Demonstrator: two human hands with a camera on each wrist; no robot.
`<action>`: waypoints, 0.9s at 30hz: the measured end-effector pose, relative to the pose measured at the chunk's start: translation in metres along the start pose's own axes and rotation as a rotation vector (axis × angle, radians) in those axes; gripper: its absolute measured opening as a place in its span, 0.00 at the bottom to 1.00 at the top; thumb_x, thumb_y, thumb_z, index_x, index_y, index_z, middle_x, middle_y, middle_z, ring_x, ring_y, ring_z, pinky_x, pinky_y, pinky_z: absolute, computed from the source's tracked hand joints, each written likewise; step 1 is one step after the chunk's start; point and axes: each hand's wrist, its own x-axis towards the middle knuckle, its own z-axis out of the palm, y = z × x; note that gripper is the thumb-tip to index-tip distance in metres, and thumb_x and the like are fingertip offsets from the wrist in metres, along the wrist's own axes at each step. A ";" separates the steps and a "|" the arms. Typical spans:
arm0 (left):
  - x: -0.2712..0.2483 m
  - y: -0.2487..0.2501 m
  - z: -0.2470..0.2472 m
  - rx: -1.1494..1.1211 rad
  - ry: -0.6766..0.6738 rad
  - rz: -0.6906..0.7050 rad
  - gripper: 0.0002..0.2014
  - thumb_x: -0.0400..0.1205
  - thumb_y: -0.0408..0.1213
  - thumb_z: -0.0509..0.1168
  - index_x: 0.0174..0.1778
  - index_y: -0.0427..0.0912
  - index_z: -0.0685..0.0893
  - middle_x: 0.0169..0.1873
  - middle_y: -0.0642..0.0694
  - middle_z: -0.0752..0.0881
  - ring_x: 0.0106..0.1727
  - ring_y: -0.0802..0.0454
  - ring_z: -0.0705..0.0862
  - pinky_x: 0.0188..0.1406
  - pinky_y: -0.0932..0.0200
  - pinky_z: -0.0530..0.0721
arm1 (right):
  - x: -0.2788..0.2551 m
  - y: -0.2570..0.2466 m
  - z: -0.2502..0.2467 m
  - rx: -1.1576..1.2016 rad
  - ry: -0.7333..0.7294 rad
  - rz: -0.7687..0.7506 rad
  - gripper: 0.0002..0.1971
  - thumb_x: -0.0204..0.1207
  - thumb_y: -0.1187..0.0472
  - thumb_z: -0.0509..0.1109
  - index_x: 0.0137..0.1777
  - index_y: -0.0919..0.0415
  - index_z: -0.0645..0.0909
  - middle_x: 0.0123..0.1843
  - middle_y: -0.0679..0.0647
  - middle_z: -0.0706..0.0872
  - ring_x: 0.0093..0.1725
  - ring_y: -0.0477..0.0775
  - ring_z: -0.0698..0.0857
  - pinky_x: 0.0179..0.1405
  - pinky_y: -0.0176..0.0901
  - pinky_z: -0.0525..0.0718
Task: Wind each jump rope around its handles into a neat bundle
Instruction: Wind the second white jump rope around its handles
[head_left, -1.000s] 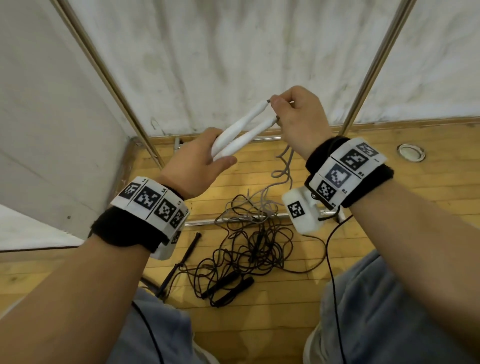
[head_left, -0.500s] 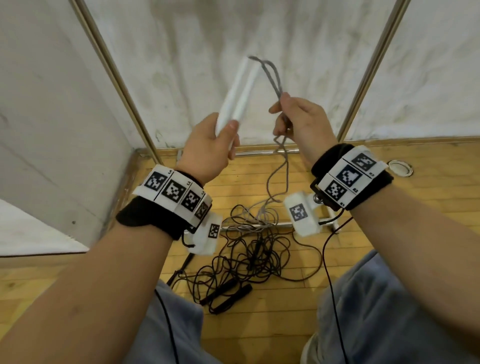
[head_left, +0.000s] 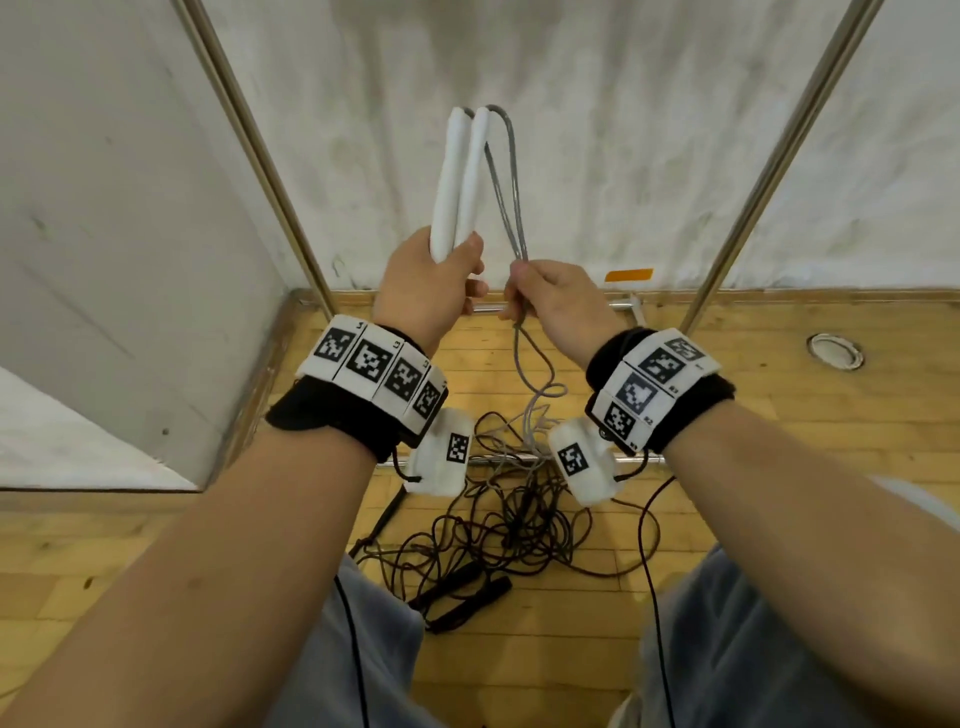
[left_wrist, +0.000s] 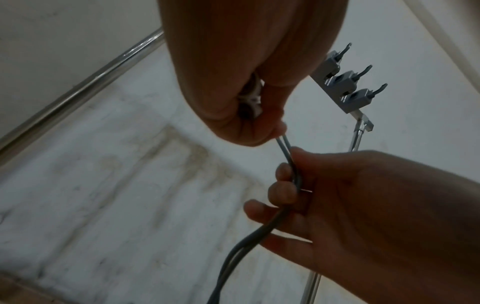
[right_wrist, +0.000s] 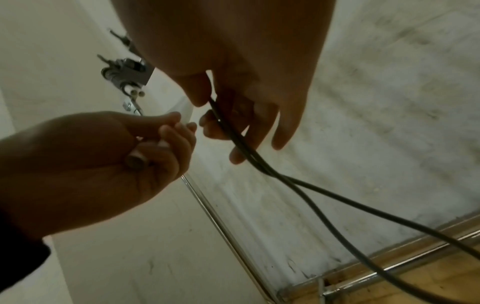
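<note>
Left hand (head_left: 426, 283) has its grip wrapped tight round the lower ends of two white handles (head_left: 460, 179), which stand upright side by side against the white wall (head_left: 623, 130). Right hand (head_left: 553, 301), just beside it, pinches both strands of the grey rope (head_left: 511, 171) together between thumb and curled fingers. That rope arches out of the handle tops, passes down through the right grip and trails to the wooden floor (head_left: 779, 415). On the floor below lies a tangle of black jump ropes (head_left: 498, 525) with black handles (head_left: 462, 592).
</note>
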 end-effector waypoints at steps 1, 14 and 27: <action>0.002 -0.002 0.002 -0.035 0.009 -0.021 0.03 0.85 0.39 0.63 0.46 0.47 0.77 0.35 0.46 0.83 0.28 0.55 0.86 0.31 0.59 0.86 | 0.001 0.002 0.002 -0.034 -0.023 0.009 0.16 0.84 0.57 0.56 0.35 0.56 0.77 0.28 0.50 0.83 0.31 0.47 0.80 0.39 0.42 0.77; 0.006 -0.014 0.020 -0.384 -0.075 -0.222 0.03 0.88 0.40 0.57 0.54 0.45 0.73 0.36 0.41 0.92 0.43 0.45 0.91 0.39 0.52 0.88 | -0.021 0.015 0.026 -0.215 -0.213 0.044 0.11 0.84 0.57 0.57 0.55 0.61 0.78 0.37 0.54 0.82 0.38 0.55 0.80 0.37 0.47 0.76; 0.026 -0.013 -0.016 -0.017 0.319 -0.013 0.06 0.84 0.34 0.59 0.41 0.45 0.73 0.32 0.47 0.79 0.22 0.54 0.73 0.23 0.58 0.75 | -0.007 0.023 0.019 -0.585 -0.310 -0.128 0.19 0.83 0.50 0.58 0.30 0.51 0.69 0.26 0.47 0.73 0.27 0.48 0.72 0.25 0.41 0.63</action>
